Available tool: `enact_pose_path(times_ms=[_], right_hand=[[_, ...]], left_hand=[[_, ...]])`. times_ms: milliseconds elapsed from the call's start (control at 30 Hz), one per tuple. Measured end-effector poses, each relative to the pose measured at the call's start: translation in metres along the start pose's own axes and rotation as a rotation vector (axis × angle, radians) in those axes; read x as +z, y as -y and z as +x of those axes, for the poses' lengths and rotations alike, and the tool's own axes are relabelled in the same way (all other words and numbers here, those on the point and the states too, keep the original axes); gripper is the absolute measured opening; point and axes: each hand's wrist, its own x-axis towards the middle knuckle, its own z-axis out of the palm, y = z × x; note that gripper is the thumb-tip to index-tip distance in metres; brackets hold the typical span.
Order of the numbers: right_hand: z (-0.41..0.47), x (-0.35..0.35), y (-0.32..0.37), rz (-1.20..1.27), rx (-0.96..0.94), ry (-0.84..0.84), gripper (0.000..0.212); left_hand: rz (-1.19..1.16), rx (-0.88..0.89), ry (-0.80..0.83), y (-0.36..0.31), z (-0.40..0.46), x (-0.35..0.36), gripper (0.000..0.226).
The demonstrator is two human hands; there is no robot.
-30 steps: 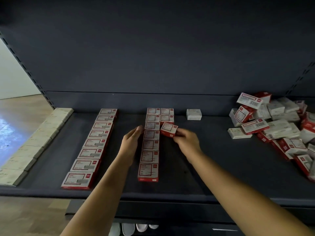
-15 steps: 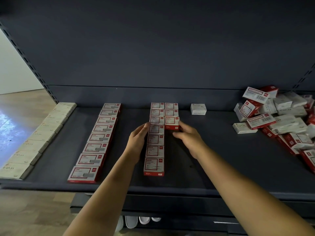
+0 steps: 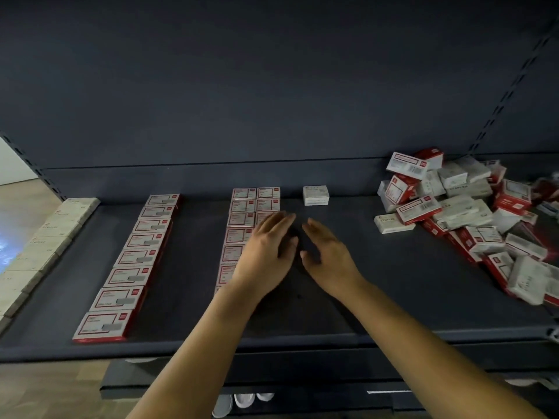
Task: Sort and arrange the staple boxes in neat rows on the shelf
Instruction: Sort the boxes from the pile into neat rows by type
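Over the middle double row [image 3: 242, 220] on the shelf [image 3: 378, 294], the left hand [image 3: 267, 252] and right hand [image 3: 329, 258] have let go, fingers loose, holding nothing; that red box now sits in line, so next comes the pile [image 3: 472, 213].

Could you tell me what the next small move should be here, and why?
Probably reach the right hand to the unsorted pile for another red box: both hands are empty, and the short red row beside the longer one holds only about three boxes.
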Motion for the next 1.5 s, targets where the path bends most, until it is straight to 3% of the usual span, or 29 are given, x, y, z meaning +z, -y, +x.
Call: enact_pose_path(times_ms=[367,567,900,1200,1333,1500], right_hand=[[-0.018,-0.076,-0.103,-0.189,-0.073,-0.235,0.048],[0.000,-0.124,-0.146,-0.338,-0.105,-0.325,0.043],[0.030,-0.156,-0.171,-0.660,-0.026,-0.036,0.069],[0.034,-0.163,-0.180,-0.578,-0.122,-0.045,0.067],[0.023,-0.162,-0.189,-0.352,-0.342,-0.227,0.068],[0.008,-0.169,-0.180,-0.132,-0.434,-0.354,0.061]], left_hand=[[-0.043,0.005,0.115,-0.075,0.033,0.093,0.045],[-0.032,-0.006,0.096,-0.101,0.047,0.125,0.042],[-0.008,-0.093,0.083,-0.116,0.056,0.155,0.040],[-0.061,-0.099,0.028,-0.124,0.064,0.170,0.040],[-0.225,-0.215,-0.087,-0.133,0.064,0.170,0.037],[-0.872,-0.583,-0.218,-0.148,0.070,0.167,0.037]])
